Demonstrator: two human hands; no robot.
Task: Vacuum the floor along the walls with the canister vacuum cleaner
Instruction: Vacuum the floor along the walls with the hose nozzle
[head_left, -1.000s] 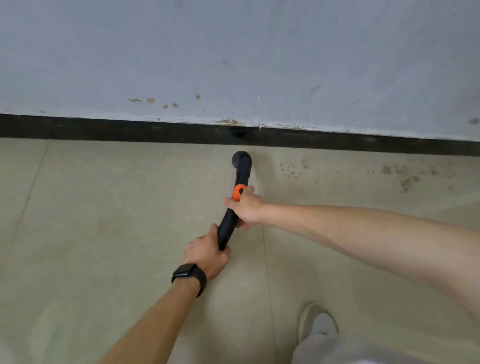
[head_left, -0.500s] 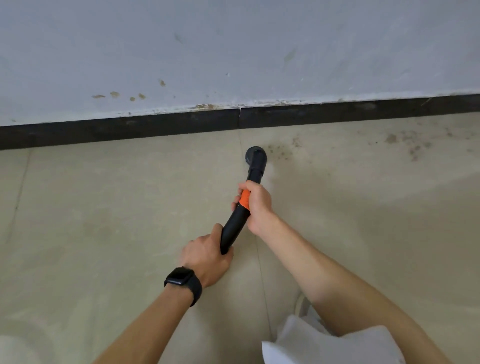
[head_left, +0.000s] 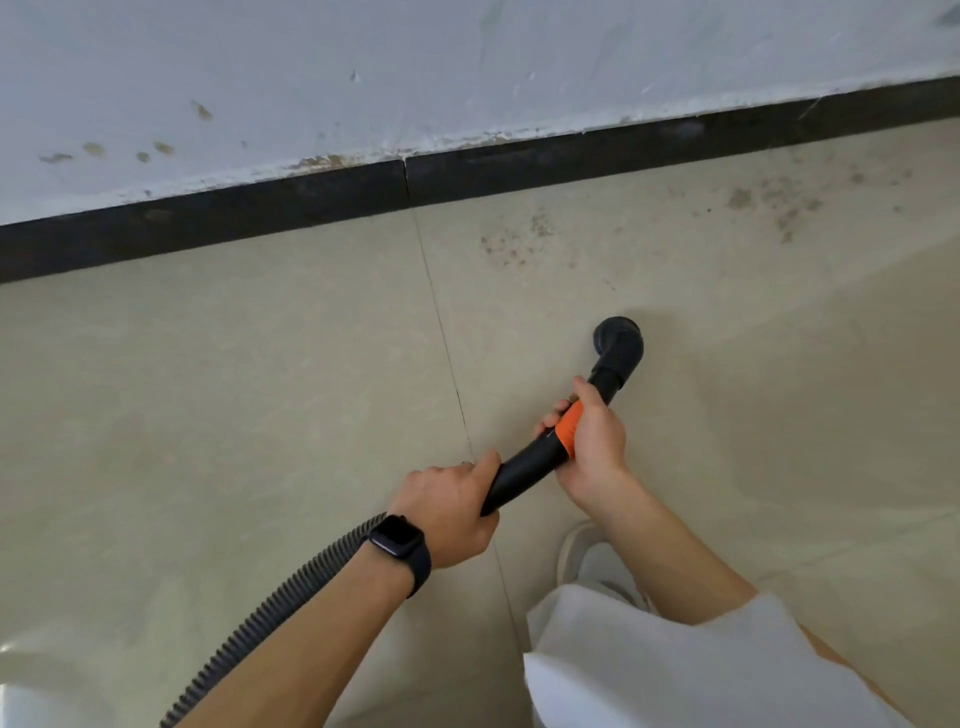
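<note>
Black rigid plastic forms the curved vacuum wand (head_left: 519, 475) in the head view. Its round nozzle (head_left: 618, 340) is low over the smooth beige tile floor (head_left: 208, 415), well apart from the dark baseboard (head_left: 208, 223). The right hand (head_left: 597, 447) wraps around the orange collar (head_left: 569, 428). The left hand (head_left: 452, 512) grips the wand's rear end, where the ribbed hose (head_left: 270, 618) trails off. Gritty brown specks (head_left: 519, 244) lie between nozzle and baseboard. To my judgement, the nozzle should stay flat and travel slowly through them, right up to the skirting.
</note>
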